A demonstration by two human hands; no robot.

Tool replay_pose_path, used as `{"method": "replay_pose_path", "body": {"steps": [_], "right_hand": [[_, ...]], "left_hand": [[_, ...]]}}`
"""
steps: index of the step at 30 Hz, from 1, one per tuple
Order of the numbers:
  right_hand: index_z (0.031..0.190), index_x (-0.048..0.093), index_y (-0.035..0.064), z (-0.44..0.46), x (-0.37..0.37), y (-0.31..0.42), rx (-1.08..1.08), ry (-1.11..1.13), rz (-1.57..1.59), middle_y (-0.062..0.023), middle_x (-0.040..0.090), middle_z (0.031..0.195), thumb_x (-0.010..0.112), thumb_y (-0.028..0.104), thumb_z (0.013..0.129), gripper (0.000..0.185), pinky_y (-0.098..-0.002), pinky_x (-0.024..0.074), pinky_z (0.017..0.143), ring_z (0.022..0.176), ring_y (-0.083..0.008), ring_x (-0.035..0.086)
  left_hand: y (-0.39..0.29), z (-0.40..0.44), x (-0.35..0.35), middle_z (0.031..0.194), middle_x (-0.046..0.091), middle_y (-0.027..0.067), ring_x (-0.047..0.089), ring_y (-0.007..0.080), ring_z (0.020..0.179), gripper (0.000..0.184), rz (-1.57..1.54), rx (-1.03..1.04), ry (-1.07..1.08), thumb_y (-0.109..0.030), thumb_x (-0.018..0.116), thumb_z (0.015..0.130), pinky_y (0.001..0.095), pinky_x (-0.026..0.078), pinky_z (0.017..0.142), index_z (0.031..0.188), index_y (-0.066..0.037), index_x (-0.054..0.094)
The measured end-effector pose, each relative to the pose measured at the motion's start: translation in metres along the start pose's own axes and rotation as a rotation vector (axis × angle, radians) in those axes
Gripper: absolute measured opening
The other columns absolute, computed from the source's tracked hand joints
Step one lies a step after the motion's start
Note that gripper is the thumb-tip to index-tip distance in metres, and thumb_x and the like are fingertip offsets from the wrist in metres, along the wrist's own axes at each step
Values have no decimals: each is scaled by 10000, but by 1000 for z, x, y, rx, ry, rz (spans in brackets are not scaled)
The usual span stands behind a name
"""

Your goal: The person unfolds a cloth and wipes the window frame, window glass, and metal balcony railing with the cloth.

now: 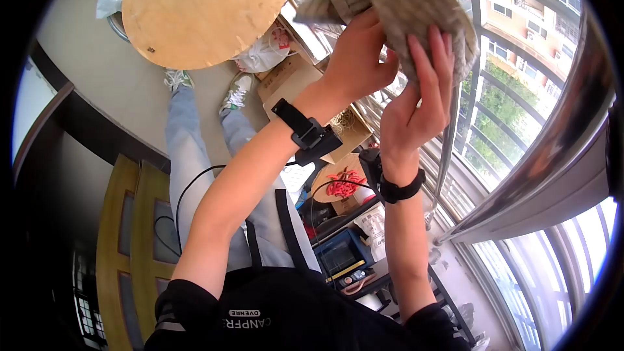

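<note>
A grey-brown checked cloth item, slightly blurred, is bunched up at the top of the head view, close to the window bars. My left hand is closed with bent fingers at its lower left edge; the fingertips are partly hidden by the fabric. My right hand grips the cloth from the lower right, its fingers lying along the outside and its thumb partly out of sight. Both wrists carry black straps with small devices and cables.
Metal window bars run along the right. At the upper left stands a round wooden tabletop. Below my arms are a cardboard box, red chillies on a round board, and a blue oven-like appliance. Wooden door panels are at left.
</note>
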State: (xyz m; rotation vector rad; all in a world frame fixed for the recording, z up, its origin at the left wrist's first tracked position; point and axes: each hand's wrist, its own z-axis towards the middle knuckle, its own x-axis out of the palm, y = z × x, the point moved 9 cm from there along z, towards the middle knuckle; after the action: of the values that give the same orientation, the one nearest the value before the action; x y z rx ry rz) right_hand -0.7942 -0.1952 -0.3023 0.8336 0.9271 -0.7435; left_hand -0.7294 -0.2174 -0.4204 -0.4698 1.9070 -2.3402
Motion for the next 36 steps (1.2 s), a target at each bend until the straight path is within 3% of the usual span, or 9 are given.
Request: {"method": "replay_pose_path", "body": {"steps": [4, 7, 12, 15, 20, 25, 27, 34, 36], "right_hand": [[1277, 652, -21, -35, 13, -26, 271, -15, 53, -200, 594, 1387, 458, -135, 891, 447, -401, 442, 1082, 1281, -339, 578], [1356, 568, -60, -31, 23, -44, 501, -177, 296, -160, 646, 1291, 455, -85, 971, 402, -349, 469, 1020, 1179, -255, 625], [1412, 350, -57, -22, 47, -33, 646, -269, 567, -149, 528, 1306, 577, 95, 974, 516, -315, 426, 1033, 1167, -198, 549], [1385, 397, -48, -20, 50, -36, 718, -350, 633, -141, 552, 1269, 599, 104, 971, 485, -308, 449, 987, 1143, -193, 565], [1275, 547, 39, -20, 62, -48, 961, -493, 739, -30, 649, 1091, 781, 213, 894, 480, -262, 449, 906, 1062, -108, 592], [1142, 631, 34, -9, 81, -58, 1030, -478, 697, -40, 674, 1059, 719, 317, 930, 365, -274, 466, 909, 1017, -152, 634], [1101, 640, 19, -4, 85, -69, 997, -424, 712, -54, 680, 1061, 680, 324, 949, 343, -288, 479, 918, 1003, -168, 652], [1067, 605, 12, -23, 127, -84, 1135, -645, 594, -90, 669, 1054, 668, 221, 925, 260, -338, 558, 831, 948, -201, 669], [1051, 623, 2, -25, 143, -93, 1103, -585, 634, -100, 677, 1039, 676, 209, 919, 251, -339, 564, 815, 909, -205, 676]], "left_hand": [[-1, 13, 12, 918, 723, 140, 682, 348, 890, 311, 111, 74, 135, -143, 704, 632, 417, 541, 804, 930, -56, 728], [0, 36, 25, 919, 728, 141, 690, 336, 876, 283, 174, 49, 312, -189, 714, 640, 413, 542, 804, 891, -59, 735], [13, 58, 33, 880, 722, 126, 690, 333, 832, 262, 247, 71, 440, -249, 733, 690, 412, 551, 736, 893, -83, 732], [22, 57, 39, 925, 723, 143, 691, 342, 864, 260, 244, 128, 472, -254, 703, 747, 415, 553, 755, 933, -74, 731], [28, 56, 49, 955, 720, 178, 689, 359, 884, 237, 125, 91, 573, -214, 656, 788, 427, 550, 793, 937, -44, 724], [34, 56, 43, 894, 719, 193, 695, 388, 848, 221, 112, -50, 715, -223, 653, 796, 449, 562, 747, 883, -28, 711], [34, 61, 35, 857, 717, 192, 697, 398, 831, 225, 41, -33, 610, -231, 643, 806, 464, 565, 739, 860, -21, 704], [96, 44, 34, 876, 722, 197, 701, 389, 872, 227, 85, -163, 644, -243, 647, 821, 464, 555, 809, 859, -30, 716], [113, 39, 28, 892, 725, 201, 703, 382, 910, 216, 89, -217, 654, -236, 650, 826, 471, 550, 821, 855, -32, 715]]}}
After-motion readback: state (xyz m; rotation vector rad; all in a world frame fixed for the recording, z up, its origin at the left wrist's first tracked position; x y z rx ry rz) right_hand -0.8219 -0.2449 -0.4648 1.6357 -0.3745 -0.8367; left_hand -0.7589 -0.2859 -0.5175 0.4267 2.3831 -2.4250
